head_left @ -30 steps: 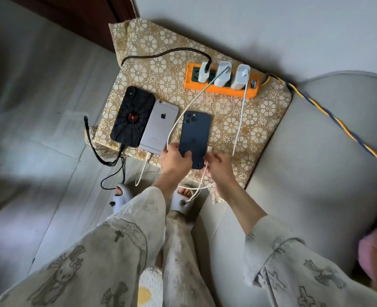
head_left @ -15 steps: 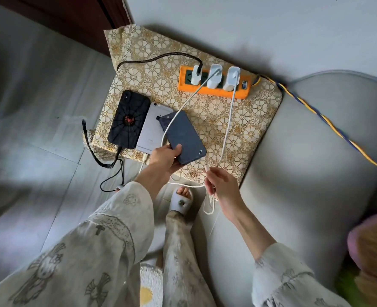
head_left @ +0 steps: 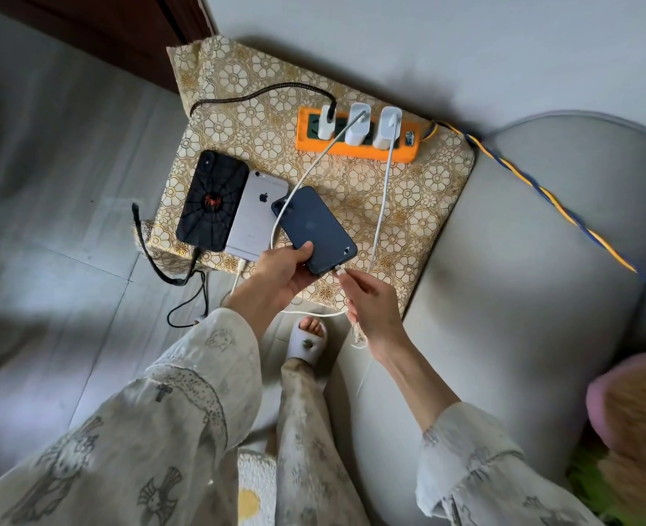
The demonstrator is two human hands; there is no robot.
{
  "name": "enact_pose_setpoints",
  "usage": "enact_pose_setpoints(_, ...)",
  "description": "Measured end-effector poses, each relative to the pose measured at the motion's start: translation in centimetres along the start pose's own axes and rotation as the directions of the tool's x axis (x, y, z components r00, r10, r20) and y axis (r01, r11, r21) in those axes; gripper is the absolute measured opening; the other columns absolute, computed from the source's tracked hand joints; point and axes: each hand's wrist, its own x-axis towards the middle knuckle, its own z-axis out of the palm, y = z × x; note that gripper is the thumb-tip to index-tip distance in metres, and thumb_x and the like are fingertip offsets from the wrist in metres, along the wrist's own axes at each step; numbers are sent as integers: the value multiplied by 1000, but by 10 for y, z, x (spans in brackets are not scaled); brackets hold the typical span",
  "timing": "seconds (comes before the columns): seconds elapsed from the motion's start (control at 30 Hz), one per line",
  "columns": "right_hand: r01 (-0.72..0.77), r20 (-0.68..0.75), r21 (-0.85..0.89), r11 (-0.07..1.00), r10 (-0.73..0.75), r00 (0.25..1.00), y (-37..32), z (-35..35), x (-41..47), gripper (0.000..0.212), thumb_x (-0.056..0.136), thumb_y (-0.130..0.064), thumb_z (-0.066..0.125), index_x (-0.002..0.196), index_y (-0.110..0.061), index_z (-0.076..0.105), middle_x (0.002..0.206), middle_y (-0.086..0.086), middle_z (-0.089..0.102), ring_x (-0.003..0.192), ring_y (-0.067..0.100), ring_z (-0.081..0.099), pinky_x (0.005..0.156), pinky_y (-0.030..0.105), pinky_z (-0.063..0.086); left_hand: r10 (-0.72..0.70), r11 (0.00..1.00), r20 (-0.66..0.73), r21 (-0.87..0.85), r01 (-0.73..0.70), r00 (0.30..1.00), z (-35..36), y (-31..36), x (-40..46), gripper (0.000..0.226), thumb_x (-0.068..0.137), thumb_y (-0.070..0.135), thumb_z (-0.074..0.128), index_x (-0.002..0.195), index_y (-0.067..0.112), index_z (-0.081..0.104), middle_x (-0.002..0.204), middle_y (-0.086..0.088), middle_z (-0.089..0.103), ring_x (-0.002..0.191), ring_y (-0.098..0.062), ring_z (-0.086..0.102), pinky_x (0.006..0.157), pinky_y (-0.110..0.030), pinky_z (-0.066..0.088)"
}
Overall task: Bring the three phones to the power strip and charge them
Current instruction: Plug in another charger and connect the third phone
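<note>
Head view: a dark navy phone (head_left: 315, 229) is held back side up at frame centre, tilted diagonally, its camera corner overlapping the edge of a silver phone (head_left: 255, 222) that lies back up with a dark logo. Left hand (head_left: 279, 277) grips the navy phone's lower left corner, thumb closed on the back and fingers beneath. Right hand (head_left: 370, 301) pinches a white cable connector (head_left: 337, 269) between thumb and fingertips, with the connector tip at the port on the phone's bottom edge; whether it is fully seated cannot be determined. A white cable (head_left: 382, 206) rises from this area to the rightmost white adapter (head_left: 389, 127). An orange power strip (head_left: 355, 149) sits in the upper centre of the frame on a gold floral-patterned cloth (head_left: 420, 191), carrying three white adapters. A second white cable (head_left: 302, 184) from the middle adapter crosses over the navy phone's upper corner. At centre left, a phone in a black spider-web case (head_left: 211, 201) with a red spider emblem lies beside the silver phone, touching it, with a black cable (head_left: 196, 260) at its lower edge.
</note>
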Motion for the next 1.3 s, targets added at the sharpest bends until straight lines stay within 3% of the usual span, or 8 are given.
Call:
enact_pose_setpoints(0.4,-141,-30,51,989,143,989,-2,6,-4,31,84,-7,57,90,23,55,56,6,30,48,14,25,44,23,24,22,996,-10,92,-21,1000,-7,-11,4,27,89,7,52,116,-2,53,109,-16,60,94,-27,60,73,-34,51)
enact_pose_setpoints(0.57,-178,-14,69,982,179,984,1,5,-10,22,85,-2,53,87,19,59,43,3,37,23,6,33,31,12,29,71,986,-36,153,-64,997,-11,-20,5,25,89,8,54,113,2,55,107,-14,63,83,-23,63,61,-27,52)
enact_pose_setpoints(0.8,-214,23,127,968,213,977,5,4,-9,17,85,1,55,84,17,60,45,9,43,29,10,37,38,18,40,126,966,-77,236,-104,989,-7,-22,2,18,88,7,55,105,4,59,99,-11,63,81,-21,63,54,-24,53)
enact_pose_setpoints(0.9,-282,86,97,954,274,958,6,0,-8,11,85,-1,56,75,1,61,64,11,57,54,17,56,65,34,56,211,893,-28,413,-181,977,-9,-21,0,16,88,8,54,103,5,60,97,-10,61,85,-23,59,59,-23,51)
enact_pose_setpoints(0.97,-277,64,145,950,271,961,10,-2,-8,6,88,-7,55,91,-5,60,84,9,59,75,20,60,87,39,52,291,815,1,524,-248,957,-11,-22,-1,21,88,10,55,107,3,62,94,-8,61,82,-21,56,61,-21,48)
enact_pose_setpoints(1.03,-236,43,230,944,233,972,12,-1,-5,18,91,-9,51,108,-8,57,97,7,61,91,20,60,87,33,52,307,764,56,581,-281,950,-15,-24,-2,24,89,12,54,110,4,62,95,-7,62,83,-20,57,62,-19,49)
enact_pose_setpoints(1.13,-220,32,305,927,221,975,6,7,4,19,92,-1,45,94,-10,60,96,8,62,81,15,60,68,24,50,304,702,128,640,-313,944,-21,-22,-3,25,89,14,55,111,5,62,100,-9,65,89,-23,60,78,-31,53)
enact_pose_setpoints(1.3,-277,44,354,893,280,959,2,25,25,23,93,2,41,100,-10,60,104,8,61,91,21,57,89,36,46,517,497,78,783,-373,853,-41,-2,6,27,89,18,53,113,12,63,101,-6,67,72,-11,58,66,-18,47)
